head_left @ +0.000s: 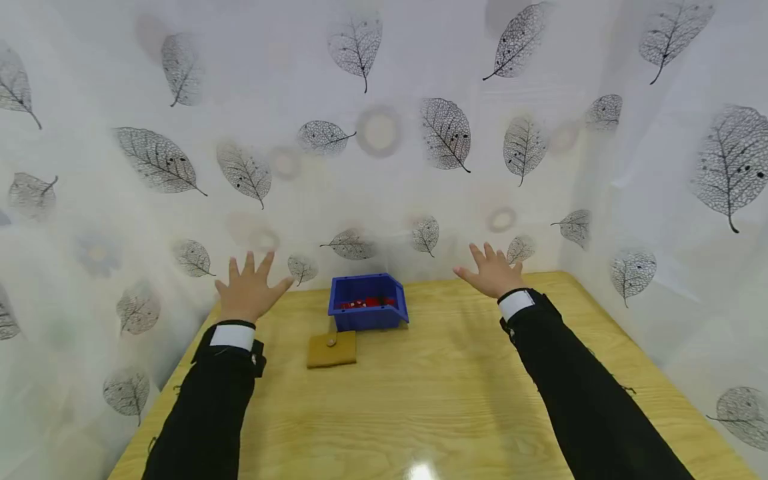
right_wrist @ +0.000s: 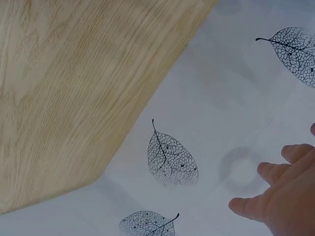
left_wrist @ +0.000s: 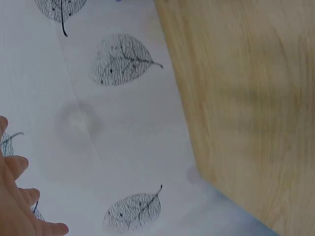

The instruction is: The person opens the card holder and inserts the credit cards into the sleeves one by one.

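Note:
My left hand (head_left: 247,293) is held out over the far left part of the table, fingers spread and straight, with nothing in it. On the other side my right hand (head_left: 493,272) reaches out the same way, its fingers extended and holding nothing. Between the two hands, at the table's back edge, stands a blue plastic bin (head_left: 372,320) with red items (head_left: 367,303) inside, too small to make out. In front of it lies a flat mustard-yellow snap wallet (head_left: 332,349), nearer to the left hand. Both wrist views show spread fingers (left_wrist: 17,167) (right_wrist: 273,172) in front of the curtain.
The light wood table (head_left: 384,413) narrows toward the back. A whitish translucent curtain (head_left: 384,200) printed with dark leaf skeletons hangs behind it and along both sides. Black sleeves (head_left: 207,407) with white bands at the wrists cover both forearms.

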A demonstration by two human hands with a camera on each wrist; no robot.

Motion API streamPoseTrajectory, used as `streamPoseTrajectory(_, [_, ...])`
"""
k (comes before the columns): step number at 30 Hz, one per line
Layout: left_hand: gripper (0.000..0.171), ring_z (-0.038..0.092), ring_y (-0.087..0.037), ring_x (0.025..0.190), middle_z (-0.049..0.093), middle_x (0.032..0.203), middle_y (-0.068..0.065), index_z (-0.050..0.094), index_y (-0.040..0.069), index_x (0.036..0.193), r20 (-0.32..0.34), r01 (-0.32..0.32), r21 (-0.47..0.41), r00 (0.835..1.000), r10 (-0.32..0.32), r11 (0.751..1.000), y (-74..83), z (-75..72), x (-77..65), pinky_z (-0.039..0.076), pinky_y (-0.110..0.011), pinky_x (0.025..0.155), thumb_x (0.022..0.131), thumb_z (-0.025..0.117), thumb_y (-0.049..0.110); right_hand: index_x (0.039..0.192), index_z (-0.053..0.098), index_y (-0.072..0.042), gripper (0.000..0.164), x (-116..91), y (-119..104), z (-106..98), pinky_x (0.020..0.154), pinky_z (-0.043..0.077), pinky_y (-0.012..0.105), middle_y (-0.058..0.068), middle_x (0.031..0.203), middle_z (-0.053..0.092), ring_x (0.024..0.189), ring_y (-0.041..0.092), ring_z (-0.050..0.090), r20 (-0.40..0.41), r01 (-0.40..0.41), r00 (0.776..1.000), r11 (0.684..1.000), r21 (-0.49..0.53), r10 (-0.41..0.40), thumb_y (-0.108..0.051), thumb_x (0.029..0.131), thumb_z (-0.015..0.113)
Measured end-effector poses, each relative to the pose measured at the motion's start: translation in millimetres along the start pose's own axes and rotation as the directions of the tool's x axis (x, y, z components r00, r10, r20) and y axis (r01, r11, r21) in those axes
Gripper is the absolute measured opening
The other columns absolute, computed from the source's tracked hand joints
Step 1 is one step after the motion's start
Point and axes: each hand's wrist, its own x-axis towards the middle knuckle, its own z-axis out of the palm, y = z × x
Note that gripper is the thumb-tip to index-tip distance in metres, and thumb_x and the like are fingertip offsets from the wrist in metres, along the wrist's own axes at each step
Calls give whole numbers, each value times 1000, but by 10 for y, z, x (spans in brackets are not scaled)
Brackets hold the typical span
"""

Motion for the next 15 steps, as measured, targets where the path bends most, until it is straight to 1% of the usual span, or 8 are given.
streamPoseTrajectory(2, [82, 0, -59, 138, 10, 155, -32, 17, 14, 156, 33, 3, 3, 999, -3, 1000, 60, 151, -36, 8, -81, 98, 95, 37, 65, 156, 14, -6, 82, -13, 0, 79, 102, 6, 77, 29, 157, 7, 140, 55, 10, 26, 23, 999, 999, 29, -24, -60, 97, 38])
streamPoseTrajectory(5, [79, 7, -59, 138, 17, 154, -32, 22, 8, 154, 110, 35, -11, 993, -34, 999, 144, 378, -122, 12, -81, 97, 98, 37, 60, 155, 16, -4, 82, -44, 14, 232, 101, 10, 78, 30, 157, 7, 139, 56, 12, 78, 39, 996, 997, 71, -45, -60, 98, 37])
streamPoseTrajectory(7, [77, 16, -58, 137, 25, 151, -32, 28, 3, 151, 162, 65, -33, 985, -59, 997, 195, 549, -193, 17, -80, 97, 98, 42, 57, 154, 16, -3, 82, -80, 38, 359, 100, 12, 78, 31, 156, 6, 139, 55, 12, 121, 41, 991, 993, 112, -55, -59, 98, 37])
streamPoseTrajectory(10, [74, 32, -56, 131, 38, 145, -32, 38, -4, 145, 239, 123, -80, 966, -100, 989, 276, 800, -310, 27, -75, 97, 96, 52, 51, 154, 14, 0, 83, -146, 69, 569, 103, 14, 74, 32, 156, 4, 141, 53, 11, 191, 38, 979, 979, 200, -77, -59, 99, 37])
streamPoseTrajectory(11, [73, 38, -55, 127, 42, 141, -32, 41, -5, 143, 256, 134, -88, 961, -108, 987, 301, 877, -338, 31, -72, 96, 95, 55, 49, 154, 14, 1, 83, -169, 63, 631, 105, 15, 72, 32, 156, 4, 141, 52, 10, 212, 35, 973, 972, 232, -86, -58, 99, 37])
streamPoseTrajectory(13, [73, 45, -53, 122, 48, 136, -33, 44, -9, 139, 270, 149, -129, 957, -110, 980, 355, 1012, -375, 38, -66, 96, 93, 61, 44, 153, 15, 3, 84, -208, 39, 744, 108, 16, 67, 33, 156, 6, 142, 51, 10, 242, 36, 964, 958, 285, -108, -57, 99, 38])
streamPoseTrajectory(15, [73, 51, -50, 118, 52, 130, -34, 48, -13, 134, 262, 157, -168, 959, -109, 973, 405, 1122, -378, 44, -59, 94, 91, 65, 43, 152, 18, 4, 83, -241, -6, 831, 110, 17, 64, 33, 155, 10, 142, 49, 12, 262, 35, 957, 946, 322, -124, -57, 99, 40])
